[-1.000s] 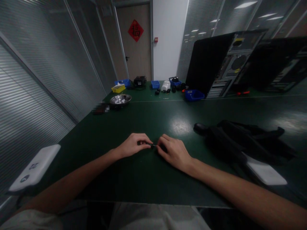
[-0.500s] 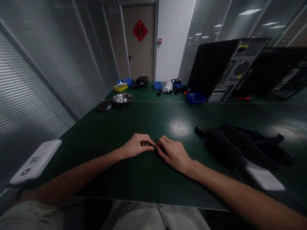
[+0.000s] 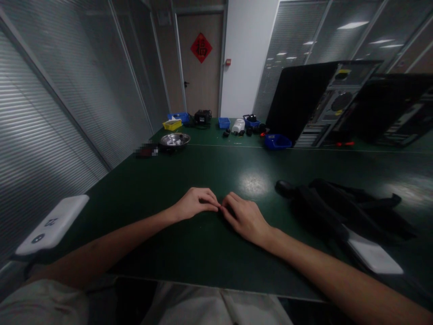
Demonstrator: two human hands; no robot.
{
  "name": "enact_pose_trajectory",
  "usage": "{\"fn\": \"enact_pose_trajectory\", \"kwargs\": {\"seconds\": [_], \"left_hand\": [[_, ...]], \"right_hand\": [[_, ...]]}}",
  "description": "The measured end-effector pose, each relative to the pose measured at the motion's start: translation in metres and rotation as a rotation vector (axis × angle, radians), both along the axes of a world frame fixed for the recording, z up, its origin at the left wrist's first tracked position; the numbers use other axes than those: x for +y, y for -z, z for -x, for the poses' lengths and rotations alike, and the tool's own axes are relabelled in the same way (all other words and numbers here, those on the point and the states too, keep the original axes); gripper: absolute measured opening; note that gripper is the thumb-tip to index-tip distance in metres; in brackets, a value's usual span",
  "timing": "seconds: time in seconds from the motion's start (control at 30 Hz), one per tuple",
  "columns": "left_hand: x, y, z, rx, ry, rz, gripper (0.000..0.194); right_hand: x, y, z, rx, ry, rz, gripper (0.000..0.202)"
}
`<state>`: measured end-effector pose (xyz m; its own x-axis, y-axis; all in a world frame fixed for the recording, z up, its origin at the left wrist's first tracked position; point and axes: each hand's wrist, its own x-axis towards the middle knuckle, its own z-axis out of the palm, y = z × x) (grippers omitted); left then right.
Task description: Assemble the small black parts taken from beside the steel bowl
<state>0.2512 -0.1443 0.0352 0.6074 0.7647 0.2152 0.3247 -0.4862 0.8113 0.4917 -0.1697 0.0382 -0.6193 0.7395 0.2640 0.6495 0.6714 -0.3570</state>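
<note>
Just above the green tabletop (image 3: 203, 253), my left hand (image 3: 196, 203) and my right hand (image 3: 245, 216) meet fingertip to fingertip. The left thumb and index finger are pinched together, pointing right. Curled fingers and a thumb close the right hand against them. Whatever lies between the fingertips is too small and too hidden to make out. Both forearms come in from the near edge of the table.
On the right lie a black bag (image 3: 324, 203) and a white flat device (image 3: 375, 255). A white device (image 3: 52, 225) sits at the left edge. Farther back are a metal bowl (image 3: 175, 141), a blue bin (image 3: 277, 141) and a black computer case (image 3: 304, 99).
The view has tipped slightly, so the background sits a little lower. My left fingertips have closed together; a small dark bit seen between the hands earlier is now hidden.
</note>
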Motion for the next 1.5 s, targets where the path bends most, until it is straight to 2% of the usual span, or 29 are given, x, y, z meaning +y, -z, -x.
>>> {"fn": "enact_pose_trajectory", "kwargs": {"seconds": [0.1,0.4,0.63,0.73,0.87,1.07,1.13,1.3,1.5], "left_hand": [[0.003,0.001,0.003,0.012,-0.013,-0.028,0.017],[0.012,0.001,0.011,-0.073,-0.102,0.144,0.019],[0.011,0.001,0.009,0.107,-0.179,0.015,0.019],[0.012,0.0,0.007,0.115,-0.124,-0.059,0.015],[0.008,-0.007,0.009,0.104,-0.076,-0.149,0.023],[-0.001,-0.023,0.019,0.222,0.198,-0.235,0.027],[0.001,-0.024,0.021,0.262,0.197,-0.263,0.024],[0.006,-0.02,0.024,0.288,0.085,-0.328,0.022],[0.004,-0.018,0.024,0.311,0.134,-0.274,0.029]], "right_hand": [[0.0,0.001,-0.002,0.021,0.017,0.007,0.011],[-0.002,-0.001,-0.002,0.038,0.019,0.038,0.007],[-0.003,-0.001,-0.002,0.034,-0.001,0.021,0.009],[-0.004,-0.003,-0.002,0.03,-0.006,0.026,0.009],[-0.004,-0.004,-0.003,0.038,-0.01,0.03,0.009],[-0.004,0.0,-0.003,0.031,-0.001,0.009,0.008],[-0.004,0.0,-0.003,0.028,0.006,0.013,0.008],[-0.005,-0.003,-0.003,0.035,0.014,0.036,0.008],[-0.005,-0.004,-0.003,0.039,0.01,0.036,0.009]]}}
